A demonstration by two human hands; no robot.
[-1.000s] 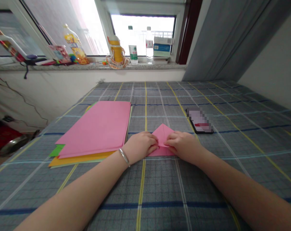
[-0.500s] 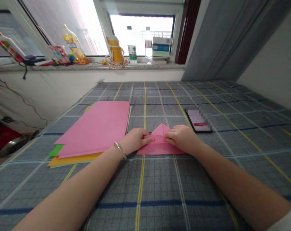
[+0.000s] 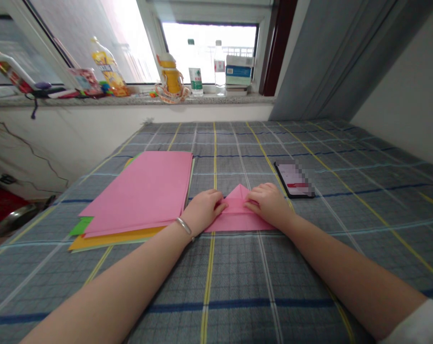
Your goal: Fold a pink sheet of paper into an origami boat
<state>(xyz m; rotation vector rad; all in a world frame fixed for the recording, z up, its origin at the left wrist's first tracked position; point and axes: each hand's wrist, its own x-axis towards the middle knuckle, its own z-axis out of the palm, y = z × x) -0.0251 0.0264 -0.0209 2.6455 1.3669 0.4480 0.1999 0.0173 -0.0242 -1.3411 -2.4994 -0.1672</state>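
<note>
A folded sheet of pink paper (image 3: 234,220) lies on the plaid cloth, with a pointed peak at its far side and a straight flap along its near side. My left hand (image 3: 204,208) is closed on the paper's left part, thumb and fingers pinching the folded strip. On the right part, my right hand (image 3: 268,203) pinches the same strip, its fingers bent over the paper. Both hands hide the paper's side corners. A silver bangle (image 3: 184,224) circles my left wrist.
Left of my hands lies a stack of coloured paper (image 3: 144,191), pink on top with green and orange edges below. A phone (image 3: 294,179) rests to the right. Bottles (image 3: 219,69) and boxes (image 3: 238,74) stand on the windowsill beyond the plaid cloth (image 3: 234,272).
Both hands have shifted only slightly on the pink paper, and the folded strip between them sits a little higher. My left wrist has turned a little and the bangle has moved with it.
</note>
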